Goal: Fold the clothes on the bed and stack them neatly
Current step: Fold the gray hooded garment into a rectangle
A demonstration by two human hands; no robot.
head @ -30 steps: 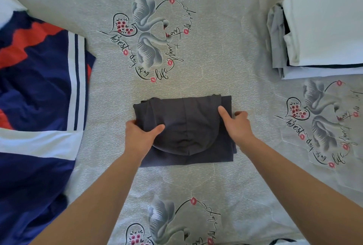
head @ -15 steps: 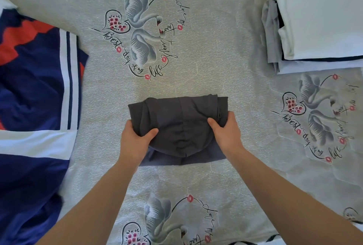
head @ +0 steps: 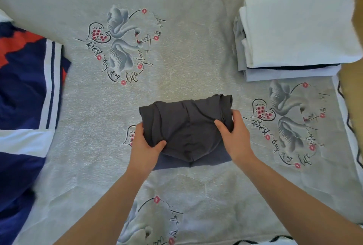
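- Dark grey fabric: a folded garment (head: 186,127) sits in the middle of the bed (head: 186,58), held up at its two sides.
- The left hand (head: 144,147) has its grip clamped on the garment's left edge, thumb on top and fingers tucked beneath.
- The right hand (head: 234,136) pinches the right edge the same way, thumb lying over the cloth.
- The garment's lower layer still lies flat on the swan-printed grey bedspread, just under the wrists.
- A stack of folded clothes (head: 294,34), white on top with pale and dark layers beneath, rests well apart at the far right.
- A navy, red and white garment (head: 25,97) lies spread at the left edge of the bed.
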